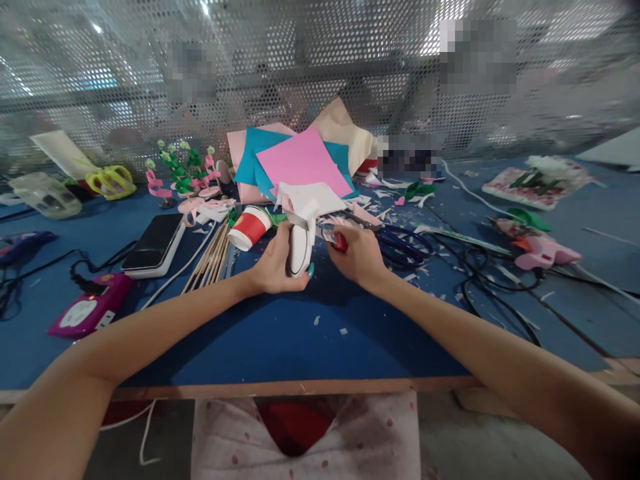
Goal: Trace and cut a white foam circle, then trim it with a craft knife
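Observation:
My left hand (277, 267) is closed around a curved white piece (300, 248) with a dark line along its edge; it looks like paper or thin foam. From its top a loose white flap (313, 200) spreads out. In my right hand (361, 257) are red-handled scissors (341, 242), their metal part pointing left at the white piece. My fingers hide most of the handles. Just left of the white piece, a red and white paper cup (249, 228) lies tilted. Behind both hands lie pink (305, 160) and blue sheets (253, 157).
Thin wooden sticks (207, 260), a phone-like device (154, 243) and a purple power socket (93, 307) lie at left. Dark-handled scissors (405, 243), cables (493, 283) and a pink glue gun (545, 250) are at right. White scraps dot the blue table (300, 340). Perforated metal (320, 53) stands behind.

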### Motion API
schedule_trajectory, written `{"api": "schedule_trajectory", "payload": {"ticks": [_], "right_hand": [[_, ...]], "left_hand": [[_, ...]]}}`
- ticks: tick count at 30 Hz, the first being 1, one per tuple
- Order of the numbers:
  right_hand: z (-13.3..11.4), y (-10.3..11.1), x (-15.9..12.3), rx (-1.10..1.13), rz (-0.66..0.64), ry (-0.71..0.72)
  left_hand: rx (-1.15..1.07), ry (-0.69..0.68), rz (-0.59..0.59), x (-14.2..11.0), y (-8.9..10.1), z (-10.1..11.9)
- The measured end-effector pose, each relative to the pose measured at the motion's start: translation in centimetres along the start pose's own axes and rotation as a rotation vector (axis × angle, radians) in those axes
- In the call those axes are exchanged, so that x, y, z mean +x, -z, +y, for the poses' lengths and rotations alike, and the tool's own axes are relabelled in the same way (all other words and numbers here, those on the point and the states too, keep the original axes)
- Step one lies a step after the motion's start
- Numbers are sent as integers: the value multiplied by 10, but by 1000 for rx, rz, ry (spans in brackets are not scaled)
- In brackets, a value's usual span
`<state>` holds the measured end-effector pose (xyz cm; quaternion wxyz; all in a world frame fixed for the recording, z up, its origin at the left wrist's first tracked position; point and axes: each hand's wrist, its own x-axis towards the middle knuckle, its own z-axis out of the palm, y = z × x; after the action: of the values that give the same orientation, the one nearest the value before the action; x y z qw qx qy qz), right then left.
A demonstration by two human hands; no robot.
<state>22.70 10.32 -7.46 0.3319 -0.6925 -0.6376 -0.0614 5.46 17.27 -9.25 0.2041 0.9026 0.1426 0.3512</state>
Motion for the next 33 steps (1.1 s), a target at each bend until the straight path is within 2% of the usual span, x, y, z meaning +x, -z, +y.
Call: {"api": "schedule_trajectory", "payload": {"ticks": [12,18,23,33], "right_hand": [[7,0,-1,-68,1,21],[5,1,-3,-28,-7,17],[1,1,-5,36,14,12],[-5,5,-1,151,-5,-24]], "left_hand": [[62,-40,-69,2,2,8],[109,-107,-71,3,1,8],[127,-91,-130,2,-2,11],[87,-118,-47,1,-1,4]]}}
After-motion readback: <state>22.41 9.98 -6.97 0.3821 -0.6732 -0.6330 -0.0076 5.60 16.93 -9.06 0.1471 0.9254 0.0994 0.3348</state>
